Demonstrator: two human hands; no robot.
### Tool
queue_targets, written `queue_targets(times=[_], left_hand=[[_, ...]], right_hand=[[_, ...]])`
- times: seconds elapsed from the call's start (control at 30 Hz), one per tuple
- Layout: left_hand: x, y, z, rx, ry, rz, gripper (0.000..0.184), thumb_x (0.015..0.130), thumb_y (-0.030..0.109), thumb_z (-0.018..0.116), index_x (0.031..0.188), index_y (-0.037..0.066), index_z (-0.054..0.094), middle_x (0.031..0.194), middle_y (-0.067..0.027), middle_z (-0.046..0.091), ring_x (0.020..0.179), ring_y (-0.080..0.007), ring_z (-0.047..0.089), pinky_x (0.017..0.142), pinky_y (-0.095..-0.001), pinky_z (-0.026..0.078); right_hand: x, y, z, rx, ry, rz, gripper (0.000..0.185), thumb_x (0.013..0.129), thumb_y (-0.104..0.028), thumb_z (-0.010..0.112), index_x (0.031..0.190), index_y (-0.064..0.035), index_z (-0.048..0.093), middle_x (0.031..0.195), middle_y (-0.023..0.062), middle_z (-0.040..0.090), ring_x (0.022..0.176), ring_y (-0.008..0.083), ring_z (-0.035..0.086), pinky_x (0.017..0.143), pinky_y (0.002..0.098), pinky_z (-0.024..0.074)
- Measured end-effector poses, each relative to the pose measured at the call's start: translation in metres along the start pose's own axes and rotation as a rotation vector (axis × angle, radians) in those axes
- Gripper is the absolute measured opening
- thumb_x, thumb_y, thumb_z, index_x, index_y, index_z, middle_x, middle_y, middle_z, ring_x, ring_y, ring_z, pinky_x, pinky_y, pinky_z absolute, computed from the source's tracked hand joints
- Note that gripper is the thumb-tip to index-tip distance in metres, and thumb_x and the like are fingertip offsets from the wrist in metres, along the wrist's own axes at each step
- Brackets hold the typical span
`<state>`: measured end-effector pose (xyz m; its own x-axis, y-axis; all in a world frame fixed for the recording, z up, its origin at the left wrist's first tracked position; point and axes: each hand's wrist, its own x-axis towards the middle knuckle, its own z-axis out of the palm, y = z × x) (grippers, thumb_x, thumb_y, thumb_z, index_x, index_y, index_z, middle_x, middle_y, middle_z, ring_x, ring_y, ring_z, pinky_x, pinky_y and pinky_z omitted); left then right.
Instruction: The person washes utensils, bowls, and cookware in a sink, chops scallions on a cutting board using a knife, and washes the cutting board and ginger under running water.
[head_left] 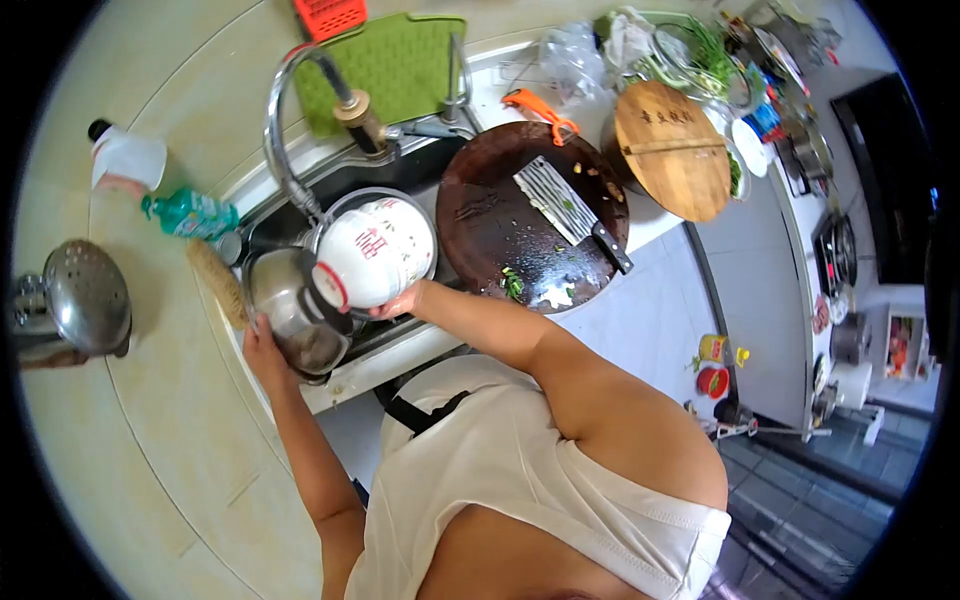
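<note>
My right hand grips a white bowl with red lettering and a red rim. The bowl is tilted on its side over the sink, its mouth toward the lower left. Behind it shows the rim of a metal basin. My left hand is closed on the edge of a shiny metal pot in the left part of the sink. Something brownish lies low in the pot, too blurred to name. The curved faucet reaches down beside the bowl.
Right of the sink, a cleaver lies on a round chopping board with green scraps. Beyond are an orange peeler and a wooden lid. A green bottle and a loofah stand left of the sink.
</note>
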<state>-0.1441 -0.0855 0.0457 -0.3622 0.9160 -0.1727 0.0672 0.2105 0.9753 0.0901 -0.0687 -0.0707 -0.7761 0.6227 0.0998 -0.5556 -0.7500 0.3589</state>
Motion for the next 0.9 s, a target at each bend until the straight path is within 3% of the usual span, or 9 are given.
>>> queue_targets(times=[0.03, 0.13, 0.23, 0.33, 0.43, 0.57, 0.67, 0.7, 0.9], left_hand=[[0.003, 0.001, -0.006, 0.006, 0.013, -0.02, 0.022, 0.092, 0.027, 0.059, 0.085, 0.006, 0.059, 0.072, 0.0028, 0.053, 0.064, -0.0079, 0.047, 0.056, -0.0255, 0.039], [0.019, -0.01, -0.023, -0.205, -0.03, -0.066, 0.031, 0.091, 0.031, 0.058, 0.101, 0.002, 0.059, 0.099, -0.0086, 0.06, 0.089, -0.0206, 0.056, 0.075, -0.0354, 0.047], [0.018, 0.004, -0.027, -0.414, 0.011, -0.339, 0.053, 0.095, 0.034, 0.048, 0.128, -0.006, 0.045, 0.129, -0.0203, 0.049, 0.115, -0.032, 0.05, 0.099, -0.0457, 0.04], [0.018, 0.0, -0.041, -0.554, 0.042, -0.418, 0.06, 0.097, 0.042, 0.042, 0.137, -0.001, 0.034, 0.141, -0.0189, 0.036, 0.126, -0.0342, 0.04, 0.104, -0.0507, 0.034], [0.012, -0.015, -0.06, -0.612, 0.038, -0.309, 0.06, 0.097, 0.044, 0.037, 0.139, 0.001, 0.032, 0.144, -0.018, 0.032, 0.129, -0.0341, 0.036, 0.106, -0.0516, 0.032], [0.013, -0.03, -0.086, -0.705, 0.109, -0.321, 0.057, 0.096, 0.045, 0.038, 0.137, 0.005, 0.038, 0.142, -0.0152, 0.036, 0.127, -0.0339, 0.039, 0.106, -0.0528, 0.033], [-0.044, 0.029, -0.046, -0.578, 0.241, -0.276, 0.062, 0.094, 0.049, 0.042, 0.136, 0.004, 0.039, 0.143, -0.0148, 0.035, 0.129, -0.0333, 0.037, 0.107, -0.0518, 0.03], [-0.061, 0.043, -0.04, -0.558, 0.179, -0.278, 0.062, 0.09, 0.043, 0.054, 0.135, 0.002, 0.04, 0.139, -0.0163, 0.04, 0.122, -0.0329, 0.045, 0.102, -0.0498, 0.038], [-0.118, 0.047, -0.014, 0.238, -0.084, 0.061, 0.032, 0.081, 0.011, 0.067, 0.108, -0.003, 0.056, 0.097, -0.0137, 0.061, 0.081, -0.0233, 0.059, 0.067, -0.0367, 0.051]], right_hand=[[-0.002, 0.013, 0.019, -0.05, 0.062, -0.099, 0.06, 0.085, -0.053, 0.045, 0.131, -0.015, 0.049, 0.12, 0.0343, 0.051, 0.08, 0.0447, 0.064, 0.056, 0.0419, 0.0566], [0.001, 0.017, 0.007, -0.074, -0.066, 0.0, 0.058, 0.085, -0.052, 0.046, 0.128, -0.0141, 0.051, 0.12, 0.0316, 0.052, 0.087, 0.0438, 0.062, 0.057, 0.0417, 0.0567], [0.012, 0.013, -0.004, -0.114, -0.18, 0.109, 0.055, 0.085, -0.051, 0.047, 0.126, -0.0131, 0.054, 0.12, 0.0289, 0.054, 0.094, 0.0429, 0.061, 0.058, 0.0415, 0.0568], [0.011, 0.023, 0.012, -0.019, -0.026, 0.089, 0.053, 0.086, -0.047, 0.049, 0.124, -0.0112, 0.055, 0.12, 0.0288, 0.054, 0.094, 0.0415, 0.062, 0.058, 0.0393, 0.0568], [0.008, 0.031, 0.036, -0.073, 0.203, 0.051, 0.052, 0.087, -0.044, 0.05, 0.126, -0.0103, 0.055, 0.119, 0.0295, 0.054, 0.089, 0.0371, 0.065, 0.058, 0.0341, 0.0555], [-0.001, 0.028, 0.042, -0.237, -0.346, 0.083, 0.051, 0.09, -0.041, 0.049, 0.126, -0.0058, 0.053, 0.119, 0.025, 0.056, 0.096, 0.035, 0.063, 0.074, 0.0371, 0.0567], [-0.021, 0.0, 0.043, -0.276, -0.312, 0.228, 0.045, 0.092, -0.034, 0.047, 0.125, -0.004, 0.053, 0.119, 0.0252, 0.057, 0.094, 0.0383, 0.063, 0.076, 0.0392, 0.0569], [-0.032, -0.006, 0.049, -0.347, -0.13, 0.169, 0.038, 0.094, -0.026, 0.044, 0.123, -0.0034, 0.055, 0.117, 0.0239, 0.058, 0.093, 0.0365, 0.064, 0.073, 0.0356, 0.056], [-0.138, 0.003, 0.121, -0.897, 0.265, -0.263, 0.044, 0.088, -0.025, 0.055, 0.125, -0.0021, 0.05, 0.115, 0.0205, 0.058, 0.098, 0.0374, 0.061, 0.078, 0.0443, 0.0536]])
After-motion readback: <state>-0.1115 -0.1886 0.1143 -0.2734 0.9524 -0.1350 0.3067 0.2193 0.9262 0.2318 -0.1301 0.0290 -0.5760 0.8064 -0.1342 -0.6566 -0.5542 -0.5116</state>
